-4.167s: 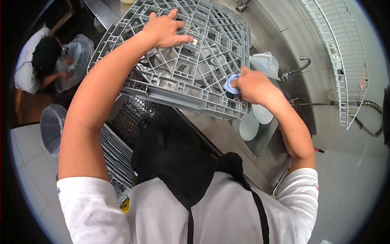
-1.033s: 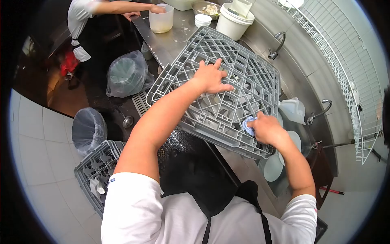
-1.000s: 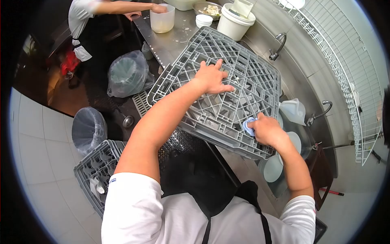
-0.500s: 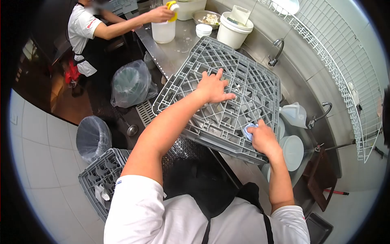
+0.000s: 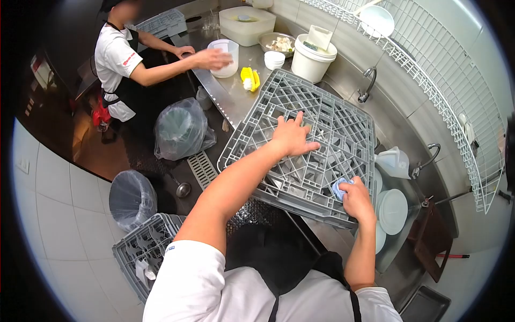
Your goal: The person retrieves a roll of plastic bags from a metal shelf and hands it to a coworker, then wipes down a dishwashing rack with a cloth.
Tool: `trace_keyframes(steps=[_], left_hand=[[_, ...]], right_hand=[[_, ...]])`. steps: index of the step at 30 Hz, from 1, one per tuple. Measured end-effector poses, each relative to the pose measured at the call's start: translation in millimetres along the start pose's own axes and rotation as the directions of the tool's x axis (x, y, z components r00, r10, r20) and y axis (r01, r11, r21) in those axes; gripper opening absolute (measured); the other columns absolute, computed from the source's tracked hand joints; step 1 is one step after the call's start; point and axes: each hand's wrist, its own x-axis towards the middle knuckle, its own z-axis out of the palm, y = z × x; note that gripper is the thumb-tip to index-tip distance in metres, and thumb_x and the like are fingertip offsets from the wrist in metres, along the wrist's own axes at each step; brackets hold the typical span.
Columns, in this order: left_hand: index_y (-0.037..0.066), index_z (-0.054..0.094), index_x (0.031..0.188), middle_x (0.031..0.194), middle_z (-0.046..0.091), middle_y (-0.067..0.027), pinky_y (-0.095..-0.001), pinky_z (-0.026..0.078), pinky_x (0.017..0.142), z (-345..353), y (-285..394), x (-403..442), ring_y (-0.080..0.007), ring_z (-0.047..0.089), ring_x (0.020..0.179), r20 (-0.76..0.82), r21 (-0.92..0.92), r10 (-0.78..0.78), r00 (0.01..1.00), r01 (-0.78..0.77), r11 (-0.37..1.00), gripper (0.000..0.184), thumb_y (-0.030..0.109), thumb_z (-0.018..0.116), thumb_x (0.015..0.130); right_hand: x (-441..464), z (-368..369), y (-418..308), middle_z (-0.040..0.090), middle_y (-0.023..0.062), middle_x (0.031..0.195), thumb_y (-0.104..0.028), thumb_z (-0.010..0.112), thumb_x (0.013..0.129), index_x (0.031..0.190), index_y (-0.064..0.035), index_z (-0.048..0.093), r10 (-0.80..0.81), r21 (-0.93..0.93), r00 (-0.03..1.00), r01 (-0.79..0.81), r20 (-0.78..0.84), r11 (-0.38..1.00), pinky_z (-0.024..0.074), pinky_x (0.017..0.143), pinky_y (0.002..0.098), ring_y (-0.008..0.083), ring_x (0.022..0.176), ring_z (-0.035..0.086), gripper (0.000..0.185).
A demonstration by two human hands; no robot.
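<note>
A grey plastic dish rack (image 5: 327, 121) with a lattice face lies in front of me over the steel counter. My left hand (image 5: 292, 135) rests on the lattice with its fingers spread, holding nothing. Near the rack's right front corner, my right hand (image 5: 358, 199) is closed on a bluish-white cloth (image 5: 340, 188), which touches the lattice. What lies beneath the rack shows only in part through its openings.
A co-worker (image 5: 120, 59) stands at the far left, hands by a clear plastic container (image 5: 226, 56). A yellow brush (image 5: 249, 78), a white bucket (image 5: 314, 58) and a metal bowl (image 5: 276, 43) stand beyond the rack. White plates (image 5: 393, 212) sit right, lined bins (image 5: 133, 198) left.
The co-worker has let go of the yellow brush, which now lies on the counter. My right hand and the cloth hold nearly the same place on the rack; the whole view has shifted slightly.
</note>
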Motion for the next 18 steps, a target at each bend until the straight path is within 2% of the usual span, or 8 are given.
trace_keyframes(steps=[4,8,11,18], left_hand=[[0.011,0.068,0.127,0.156,0.037,-0.0294,-0.0560,0.033,0.105,3.2,-0.8,0.2,-0.0364,0.060,0.121,-0.029,0.010,-0.001,1.000,0.001,1.000,0.078,0.076,0.049,0.088],[0.014,0.064,0.135,0.158,0.035,-0.0280,-0.0602,0.030,0.108,2.2,-0.9,0.8,-0.0365,0.058,0.124,0.014,-0.016,-0.005,1.000,0.005,1.000,0.078,0.074,0.051,0.088],[0.012,0.066,0.131,0.155,0.039,-0.0284,-0.0557,0.033,0.104,6.9,-2.0,0.2,-0.0363,0.061,0.119,-0.053,-0.004,0.008,0.999,-0.008,1.000,0.077,0.074,0.051,0.088],[0.012,0.069,0.127,0.153,0.041,-0.0273,-0.0546,0.034,0.103,8.6,-2.4,1.4,-0.0363,0.061,0.118,-0.052,-0.002,0.000,0.999,0.000,1.000,0.077,0.075,0.051,0.087]], right_hand=[[0.8,-0.2,-1.0,0.056,0.0219,0.100,0.004,0.056,0.077,0.097,-0.0082,0.073,0.005,0.009,1.000,-0.005,0.006,1.000,0.0480,0.086,0.0467,0.0416,0.098,0.057,0.029],[1.2,0.6,1.1,0.056,0.0221,0.099,0.004,0.056,0.076,0.096,-0.0073,0.073,-0.009,0.017,1.000,0.009,0.001,1.000,0.0480,0.085,0.0469,0.0414,0.097,0.057,0.028],[1.0,0.8,1.8,0.055,0.0223,0.098,0.004,0.056,0.077,0.096,-0.0073,0.072,-0.007,0.015,1.000,0.007,0.017,1.000,0.0478,0.085,0.0472,0.0414,0.095,0.057,0.028],[0.6,-1.3,4.0,0.053,0.0230,0.097,0.004,0.054,0.077,0.097,-0.0069,0.070,-0.047,0.044,0.999,0.046,0.016,0.998,0.0473,0.083,0.0477,0.0427,0.094,0.056,0.027]])
